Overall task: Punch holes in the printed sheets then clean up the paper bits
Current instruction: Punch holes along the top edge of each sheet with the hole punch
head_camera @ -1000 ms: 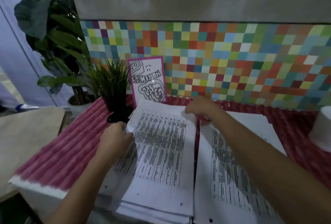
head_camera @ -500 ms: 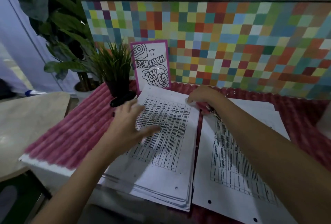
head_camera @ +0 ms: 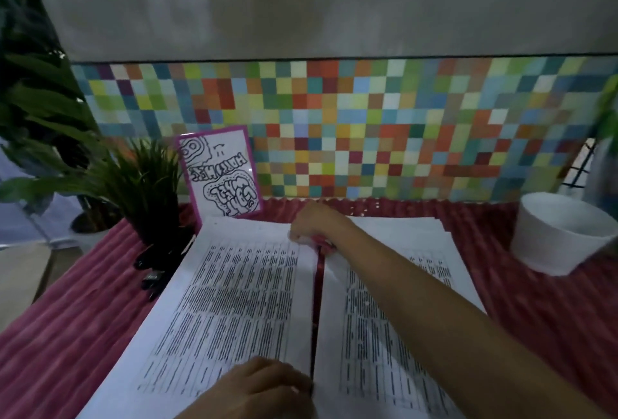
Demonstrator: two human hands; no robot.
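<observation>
Your right arm reaches long and low across the right stack of printed sheets. Your right hand sits knuckles-up just in front of and to the right of the pink-bordered card. Its fingers bend down onto the far right corner of the left stack. The hand hides the tips, so you cannot tell whether they pinch a sheet or only press.

Your left hand lies well in front of the card, at that stack's near right edge. The back of the hand is up, and the fingers curl over the edge into the narrow gap between the stacks, gripping it.

Both stacks are flat white paper, dense with black table print, their edges slightly fanned. They lie on a red, ribbed, soft-looking cloth.

Left of the card stands a spiky green plant in a dark pot. Far to the card's right is a round white tub. Behind the card runs a band of small multicoloured square tiles.
</observation>
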